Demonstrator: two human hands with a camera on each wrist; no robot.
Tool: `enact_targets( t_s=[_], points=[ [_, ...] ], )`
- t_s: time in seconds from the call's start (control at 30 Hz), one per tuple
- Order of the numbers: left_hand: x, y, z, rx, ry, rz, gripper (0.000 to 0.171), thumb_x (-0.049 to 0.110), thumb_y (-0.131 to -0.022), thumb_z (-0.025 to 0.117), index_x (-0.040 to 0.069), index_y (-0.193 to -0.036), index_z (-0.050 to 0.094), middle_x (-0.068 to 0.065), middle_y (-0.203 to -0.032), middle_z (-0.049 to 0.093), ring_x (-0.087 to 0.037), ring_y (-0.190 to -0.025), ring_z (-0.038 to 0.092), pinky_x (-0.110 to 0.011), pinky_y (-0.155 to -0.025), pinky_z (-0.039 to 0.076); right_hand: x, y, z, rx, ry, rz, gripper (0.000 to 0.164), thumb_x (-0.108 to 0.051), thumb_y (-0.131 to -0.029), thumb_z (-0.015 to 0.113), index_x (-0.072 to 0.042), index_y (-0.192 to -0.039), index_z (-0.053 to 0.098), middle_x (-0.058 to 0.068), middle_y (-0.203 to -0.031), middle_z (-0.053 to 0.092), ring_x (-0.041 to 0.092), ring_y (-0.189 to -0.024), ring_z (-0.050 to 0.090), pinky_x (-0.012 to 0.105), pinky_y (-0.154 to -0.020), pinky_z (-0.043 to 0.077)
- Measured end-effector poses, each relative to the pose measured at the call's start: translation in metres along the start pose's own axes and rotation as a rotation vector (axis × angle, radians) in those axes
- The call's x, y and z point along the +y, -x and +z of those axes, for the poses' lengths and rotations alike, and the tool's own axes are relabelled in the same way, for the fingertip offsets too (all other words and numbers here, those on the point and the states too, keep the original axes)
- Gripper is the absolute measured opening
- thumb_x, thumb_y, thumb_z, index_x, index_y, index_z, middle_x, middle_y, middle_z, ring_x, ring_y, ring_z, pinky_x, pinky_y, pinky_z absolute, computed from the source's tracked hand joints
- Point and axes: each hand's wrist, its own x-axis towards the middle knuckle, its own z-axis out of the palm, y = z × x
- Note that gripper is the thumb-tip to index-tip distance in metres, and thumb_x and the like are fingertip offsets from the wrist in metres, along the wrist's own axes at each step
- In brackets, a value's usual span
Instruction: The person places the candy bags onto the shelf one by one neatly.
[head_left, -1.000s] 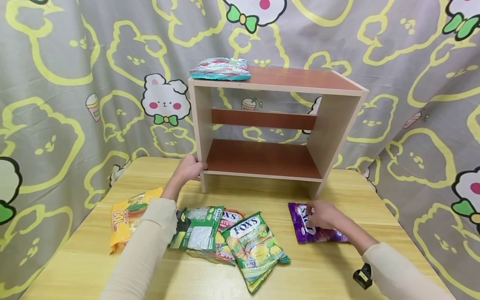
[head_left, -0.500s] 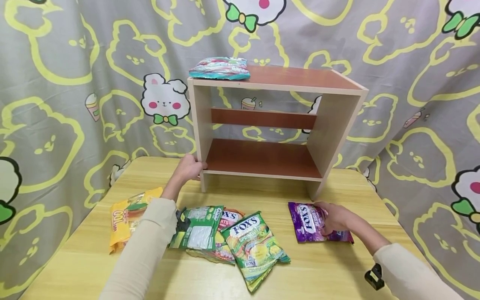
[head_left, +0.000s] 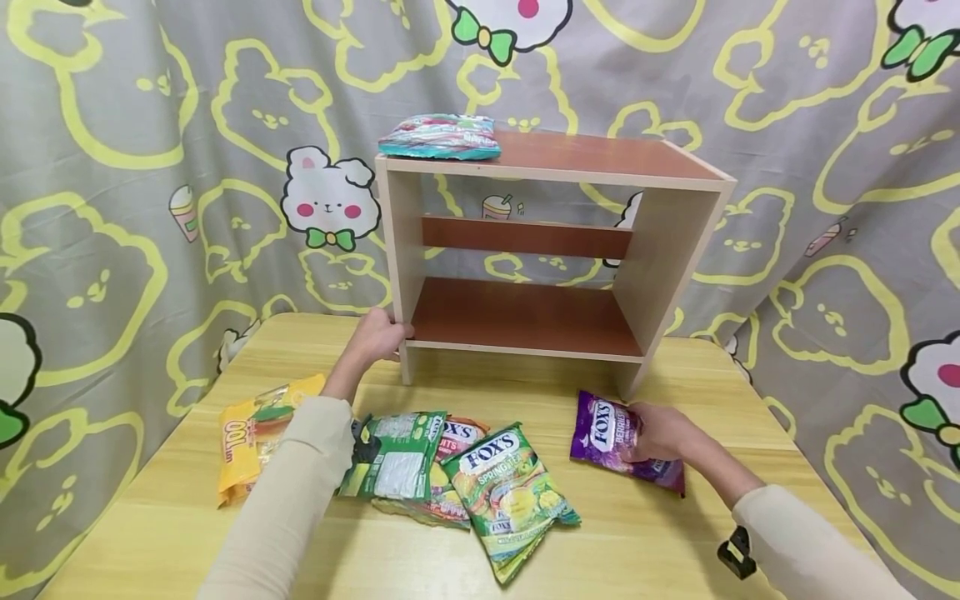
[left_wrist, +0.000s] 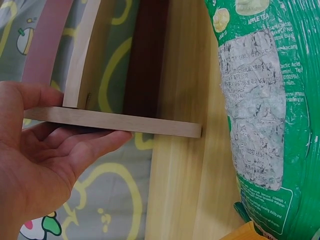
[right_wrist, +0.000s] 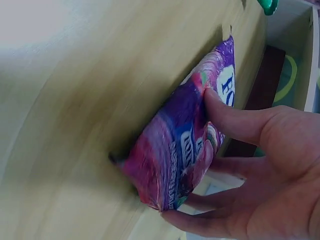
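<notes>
My left hand [head_left: 378, 336] grips the lower left side panel of a small wooden shelf [head_left: 525, 317]. In the left wrist view, the thumb lies on one face of the panel [left_wrist: 165, 126] and the fingers on the other. Over at the right, in front of the shelf, my right hand [head_left: 663, 435] holds a purple Fox's berries candy bag [head_left: 592, 437]. The right wrist view shows the thumb [right_wrist: 235, 117] on the printed front of this candy bag [right_wrist: 170, 145] and fingertips at its lower edge. The bag is tilted close over the table.
A green Fox's bag [head_left: 513, 500] overlaps a red fruits bag [head_left: 453, 504] and a turned-over green bag [head_left: 401, 467] on the table [head_left: 600, 550]. Farther left lies a yellow bag [head_left: 240, 442]. A teal bag [head_left: 442, 140] rests on the shelf top, with a patterned curtain [head_left: 825, 150] behind.
My right hand has shifted its hold on the purple bag, which is now turned and tilted, its left end nearer the shelf. The left hand and shelf have stayed put.
</notes>
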Motion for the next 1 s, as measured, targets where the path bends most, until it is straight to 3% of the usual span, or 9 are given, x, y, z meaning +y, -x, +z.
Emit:
enact_targets(
  t_s=[0.23,0.47,0.7,0.87,1.0],
  points=[
    [-0.001,0.000,0.001,-0.001,0.002,-0.004,0.039,0.019,-0.090,0.054,-0.005,-0.120,0.056,-0.022,-0.115,0.059,-0.034,-0.100,0.062,-0.038,-0.068,0.059,-0.017,-0.005,0.006,0.045,0.063,0.027,0.080,-0.048,-0.072,0.077,0.016,-0.113,0.052,0.029,-0.093,0.063,0.041,-0.086,0.061,0.053,-0.080,0.051],
    [-0.001,-0.002,0.001,-0.003,0.015,0.000,0.039,0.018,-0.090,0.055,-0.006,-0.120,0.056,-0.023,-0.115,0.059,-0.034,-0.099,0.063,-0.038,-0.067,0.059,-0.029,-0.007,-0.001,-0.022,0.127,0.016,0.056,-0.047,-0.080,0.070,0.007,-0.090,0.062,0.022,-0.086,0.064,0.033,-0.079,0.061,0.048,-0.075,0.051],
    [0.001,-0.001,0.000,-0.003,0.016,0.002,0.040,0.019,-0.089,0.055,-0.007,-0.121,0.055,-0.023,-0.113,0.059,-0.034,-0.097,0.064,-0.039,-0.068,0.059,-0.034,-0.006,-0.009,-0.157,0.019,0.103,0.048,-0.041,-0.082,0.071,0.004,-0.083,0.055,0.021,-0.082,0.058,0.025,-0.051,0.062,0.034,-0.047,0.054],
    [0.000,-0.001,0.000,-0.009,0.019,-0.007,0.040,0.019,-0.090,0.054,-0.006,-0.121,0.055,-0.023,-0.116,0.058,-0.034,-0.099,0.063,-0.039,-0.069,0.059,-0.038,-0.006,-0.011,-0.237,-0.093,0.170,0.044,-0.035,-0.081,0.073,0.003,-0.081,0.050,0.019,-0.073,0.056,0.025,-0.045,0.064,0.033,-0.047,0.055],
    [-0.001,-0.001,0.000,-0.006,0.023,-0.014,0.039,0.019,-0.089,0.055,-0.006,-0.120,0.056,-0.022,-0.116,0.058,-0.035,-0.101,0.062,-0.039,-0.069,0.059,-0.041,-0.007,-0.010,-0.243,-0.113,0.187,0.044,-0.035,-0.080,0.075,0.002,-0.079,0.051,0.015,-0.066,0.057,0.022,-0.045,0.063,0.032,-0.048,0.055]
  ],
)
